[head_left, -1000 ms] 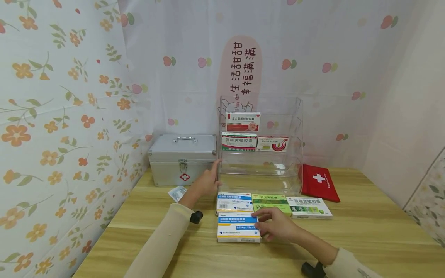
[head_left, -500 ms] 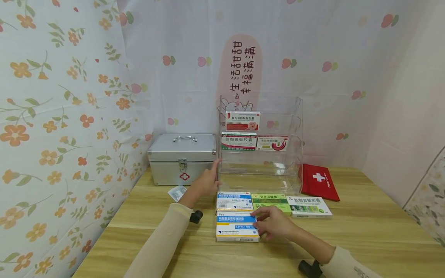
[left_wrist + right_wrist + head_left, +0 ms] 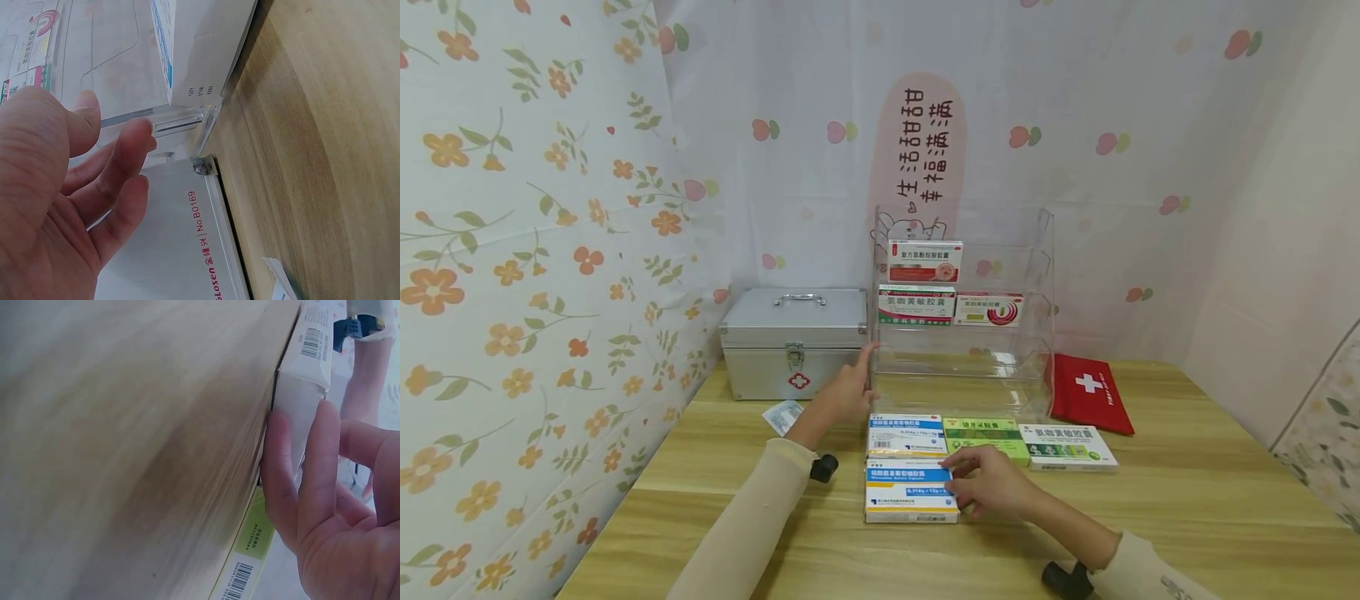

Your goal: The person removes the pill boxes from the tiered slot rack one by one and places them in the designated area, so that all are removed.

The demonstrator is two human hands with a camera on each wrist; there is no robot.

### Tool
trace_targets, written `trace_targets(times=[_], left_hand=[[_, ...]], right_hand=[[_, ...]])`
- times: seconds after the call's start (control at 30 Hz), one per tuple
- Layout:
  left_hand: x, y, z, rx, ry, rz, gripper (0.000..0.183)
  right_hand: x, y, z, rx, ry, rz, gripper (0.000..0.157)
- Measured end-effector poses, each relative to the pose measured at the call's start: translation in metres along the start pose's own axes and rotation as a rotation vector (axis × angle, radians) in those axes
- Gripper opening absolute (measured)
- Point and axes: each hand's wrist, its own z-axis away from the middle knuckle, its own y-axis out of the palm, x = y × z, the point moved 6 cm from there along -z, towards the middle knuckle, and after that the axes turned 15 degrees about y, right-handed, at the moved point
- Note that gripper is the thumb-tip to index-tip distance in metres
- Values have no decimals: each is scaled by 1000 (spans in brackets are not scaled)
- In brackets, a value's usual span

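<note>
You've shifted the flat blue-and-white cardboard box [image 3: 910, 497], in front of the clear tiered plastic rack [image 3: 955, 360], slightly left, nearly aligning it with the matching box [image 3: 907, 437] nearer the rack. Right hand [image 3: 996, 483]: unwrapped fingers touching its end. Left hand [image 3: 848, 390]: loose, index touching rack's left side.

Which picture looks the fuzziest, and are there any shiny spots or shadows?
Right wrist view: fuzziest, the tabletop hazy and smeary; head view: clearer, with a bright glare patch low on the clear rack; left wrist view: red print on the silver case is readable, and a thin dark shadow edges the case beside the tabletop.
</note>
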Motion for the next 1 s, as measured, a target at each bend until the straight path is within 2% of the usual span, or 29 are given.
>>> trace_targets(times=[0.17,0.27,0.43,0.57,0.73,1.0], left_hand=[[0,1,0,2,0,-5,89],[0,2,0,2,-3,5,90],[0,2,0,9,-25,0,89],[1,2,0,11,-39,-5,90],[1,2,1,6,-29,-8,90],[2,3,1,3,-29,9,91]], right_hand=[[0,-2,2,8,-12,-23,34],[1,-9,2,-19,-27,-30,33],[4,-28,2,-88,-66,-18,36],[5,-42,0,-151,-58,5,35],[6,-52,-1,-207,-63,22,30],[11,-69,-3,-305,-113,33,30]])
